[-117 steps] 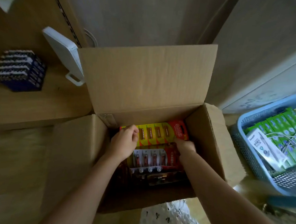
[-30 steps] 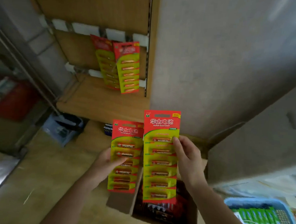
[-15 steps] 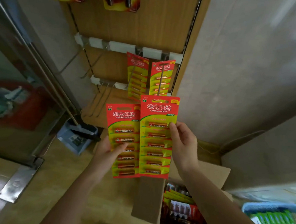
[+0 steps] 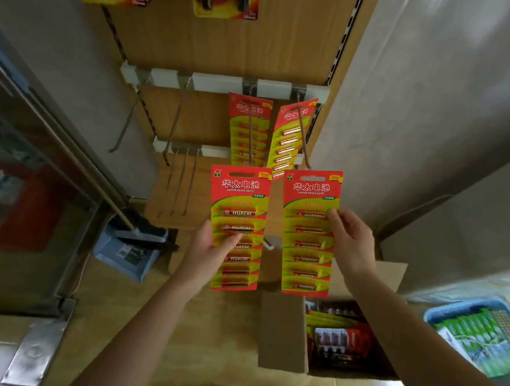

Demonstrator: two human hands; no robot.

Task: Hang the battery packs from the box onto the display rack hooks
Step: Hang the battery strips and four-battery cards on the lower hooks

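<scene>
Behind held packs [image 4: 242, 192] | hung packs [image 4: 249, 126] occupy right hooks [image 4: 302, 133] | box [image 4: 284, 332] below

2 hanging red-and-yellow battery cards [image 4: 247, 123] are crowding the right; we are seeing thin bare steel hooks [image 4: 182, 173] free leftward.

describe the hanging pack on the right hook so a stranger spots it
Start at the wooden display rack and find the white rail across it. Two packs hang below its right end; the right pack is the tilted one, unlike the straight left pack.
</scene>
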